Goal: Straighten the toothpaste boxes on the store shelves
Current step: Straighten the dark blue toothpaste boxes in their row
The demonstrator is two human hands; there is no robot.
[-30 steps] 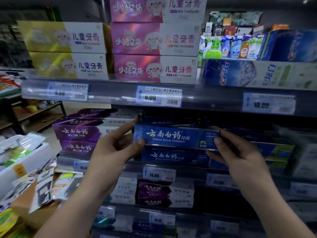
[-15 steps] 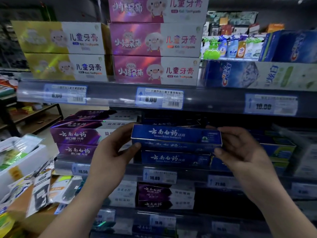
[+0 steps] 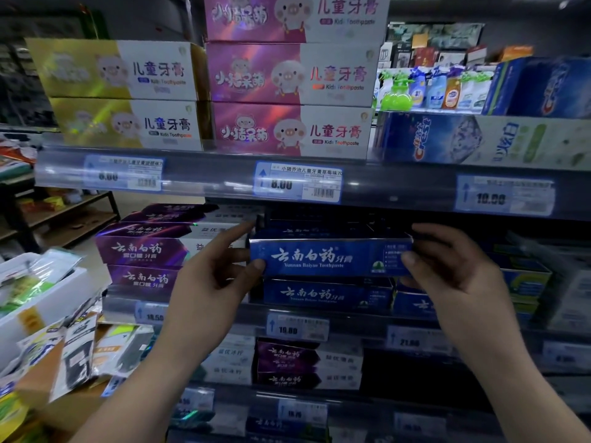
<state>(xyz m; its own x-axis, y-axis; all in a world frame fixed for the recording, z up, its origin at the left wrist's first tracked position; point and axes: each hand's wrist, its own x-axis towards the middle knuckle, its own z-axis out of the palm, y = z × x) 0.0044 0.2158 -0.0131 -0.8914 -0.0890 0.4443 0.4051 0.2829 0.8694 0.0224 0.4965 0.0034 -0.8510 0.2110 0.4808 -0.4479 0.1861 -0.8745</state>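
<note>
Blue oblong cardboard toothpaste box (image 3: pixel 329 258) pinched between left hand (image 3: pixel 209 282) and right hand (image 3: pixel 457 270); risks landing skewed below both hands if pushed unevenly.

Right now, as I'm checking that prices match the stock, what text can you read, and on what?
"Yunnan Baiyao Toothpaste": blue box
"Kids Toothpaste": pink boxes, yellow boxes
"8.00": middle tag
"10.00": right tag
"Crest", turned sideways: upper-right box
Lower tags and barcode print: too blurred to read.
</note>
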